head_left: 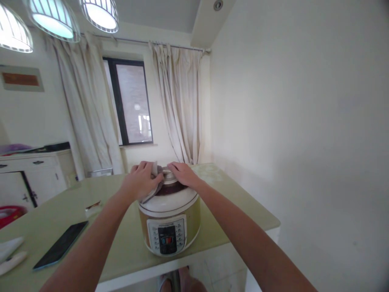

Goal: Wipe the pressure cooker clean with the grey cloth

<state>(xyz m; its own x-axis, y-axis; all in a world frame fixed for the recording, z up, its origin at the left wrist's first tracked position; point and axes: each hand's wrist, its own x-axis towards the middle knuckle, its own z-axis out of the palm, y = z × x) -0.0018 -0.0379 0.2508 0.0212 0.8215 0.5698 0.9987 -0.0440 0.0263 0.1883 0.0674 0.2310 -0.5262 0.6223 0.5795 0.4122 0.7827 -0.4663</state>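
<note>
An electric pressure cooker (170, 205) with a white lid, a dark band round the lid's top and a control panel stands upright near the table's front edge. My left hand (140, 180) is closed on a greyish cloth (156, 187), pressing it against the left side of the lid's top. Part of the cloth hangs down over the lid. My right hand (184, 174) rests on the right side of the lid handle (169, 175), its fingers curled over it. My fingers hide part of the handle.
The cooker stands on a pale green table (121, 235). A dark phone (62, 244) lies left of my left forearm, with a small white item (93, 209) beyond it. White objects (12, 259) lie at the left edge. A wall (304, 134) borders the table's right side.
</note>
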